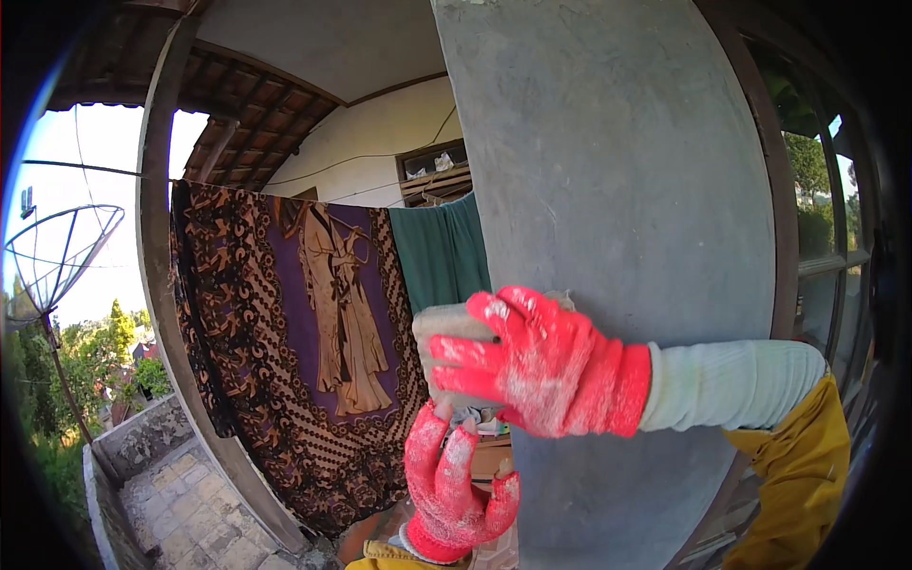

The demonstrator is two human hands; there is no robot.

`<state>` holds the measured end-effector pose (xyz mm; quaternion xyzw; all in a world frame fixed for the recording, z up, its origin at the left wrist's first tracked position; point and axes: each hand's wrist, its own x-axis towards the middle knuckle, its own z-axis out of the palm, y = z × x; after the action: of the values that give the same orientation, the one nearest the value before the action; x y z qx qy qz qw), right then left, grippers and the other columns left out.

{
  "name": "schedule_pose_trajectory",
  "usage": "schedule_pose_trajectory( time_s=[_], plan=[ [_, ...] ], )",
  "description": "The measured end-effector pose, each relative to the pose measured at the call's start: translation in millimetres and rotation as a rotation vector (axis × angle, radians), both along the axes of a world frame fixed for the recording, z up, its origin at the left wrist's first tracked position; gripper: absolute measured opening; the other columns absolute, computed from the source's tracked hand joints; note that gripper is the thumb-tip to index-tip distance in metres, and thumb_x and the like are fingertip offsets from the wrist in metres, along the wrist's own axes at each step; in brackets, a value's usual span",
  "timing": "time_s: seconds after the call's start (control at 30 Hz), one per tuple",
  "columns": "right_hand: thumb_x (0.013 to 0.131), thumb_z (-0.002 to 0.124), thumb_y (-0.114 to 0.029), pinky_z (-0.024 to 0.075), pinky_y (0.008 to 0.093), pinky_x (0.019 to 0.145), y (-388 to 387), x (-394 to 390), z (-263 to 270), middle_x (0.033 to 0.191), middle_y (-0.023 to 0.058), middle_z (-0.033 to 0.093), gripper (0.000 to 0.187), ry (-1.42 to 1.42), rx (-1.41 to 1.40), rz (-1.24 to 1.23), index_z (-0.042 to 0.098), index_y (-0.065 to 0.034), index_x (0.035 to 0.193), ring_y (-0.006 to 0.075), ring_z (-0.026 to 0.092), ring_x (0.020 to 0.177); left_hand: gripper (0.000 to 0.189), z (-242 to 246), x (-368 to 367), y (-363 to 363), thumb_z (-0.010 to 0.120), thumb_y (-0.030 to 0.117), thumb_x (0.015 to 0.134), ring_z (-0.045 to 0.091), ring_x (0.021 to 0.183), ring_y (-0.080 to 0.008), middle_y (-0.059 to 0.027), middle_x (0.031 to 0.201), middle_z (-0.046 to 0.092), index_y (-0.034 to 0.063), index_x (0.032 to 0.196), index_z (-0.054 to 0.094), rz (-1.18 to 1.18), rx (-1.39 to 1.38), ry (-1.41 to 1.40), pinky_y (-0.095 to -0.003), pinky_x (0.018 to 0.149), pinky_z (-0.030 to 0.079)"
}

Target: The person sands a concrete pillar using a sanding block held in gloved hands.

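Note:
My right hand (548, 363), in a red knitted work glove smeared with white, is spread over a grey-beige pad (434, 324), perhaps a sponge or folded cloth. The fingers grip the pad at the left edge of a grey plastered wall (620, 178); part of it is hidden beneath the glove. Below, my left hand (456, 477) wears a matching red glove, with bare fingertips poking out. Its fingers are apart and curled upward, holding nothing. One fingertip comes close to the pad's lower edge; whether they touch I cannot tell.
A patterned batik cloth (342, 306) and a green cloth (442, 242) hang from a line behind my hands. At left rise a post (153, 235), a low parapet wall (142, 434) and a satellite dish (60, 256). A paned window (819, 263) borders the wall at right.

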<state>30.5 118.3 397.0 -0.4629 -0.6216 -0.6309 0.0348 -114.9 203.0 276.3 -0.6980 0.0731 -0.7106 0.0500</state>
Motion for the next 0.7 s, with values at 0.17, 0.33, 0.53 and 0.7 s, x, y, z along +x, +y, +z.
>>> schedule_pose_trajectory(
  time_s=[0.17,0.33,0.53,0.7],
  plan=[
    [0.084,0.063,-0.041,0.0449,0.0549,0.100,-48.7,49.7,153.3,0.137,0.0107,0.059,0.049,-0.187,0.591,0.014,0.063,-0.0236,0.129,0.0316,0.055,0.125,0.066,20.3,-14.7,-11.2,0.073,0.015,0.075,0.055,0.123,-0.0481,-0.0286,0.137,0.052,-0.0026,0.135,0.052,0.010,0.084,0.057,-0.0593,0.102,0.046],
    [0.083,0.063,-0.052,0.0451,0.0561,0.100,-78.8,69.2,168.7,0.142,0.0129,0.055,0.061,0.257,0.831,-0.060,0.059,-0.0210,0.135,0.0345,0.054,0.127,0.066,19.7,-12.5,-12.8,0.074,0.012,0.073,0.057,0.120,-0.0460,-0.0278,0.136,0.053,-0.0024,0.134,0.053,-0.075,0.017,0.093,-0.0548,0.101,0.047],
    [0.078,0.072,-0.043,0.0438,0.0541,0.102,-74.8,11.0,-4.0,0.148,0.0021,0.048,0.068,0.168,-0.032,-0.100,0.054,-0.0281,0.142,0.0372,0.045,0.131,0.062,20.1,20.0,-34.5,0.074,0.008,0.072,0.058,0.118,-0.0420,-0.0272,0.136,0.054,-0.0040,0.130,0.057,-0.130,0.016,0.115,-0.0478,0.098,0.048],
    [0.086,0.070,-0.033,0.0465,0.0484,0.102,-102.4,63.5,111.5,0.146,0.0098,0.052,0.054,0.176,0.732,-0.069,0.059,-0.0184,0.138,0.0381,0.054,0.124,0.062,61.2,41.7,-57.5,0.074,0.007,0.075,0.057,0.121,-0.0432,-0.0279,0.140,0.051,-0.0036,0.133,0.056,-0.069,0.060,0.094,-0.0462,0.100,0.048]
  ],
)
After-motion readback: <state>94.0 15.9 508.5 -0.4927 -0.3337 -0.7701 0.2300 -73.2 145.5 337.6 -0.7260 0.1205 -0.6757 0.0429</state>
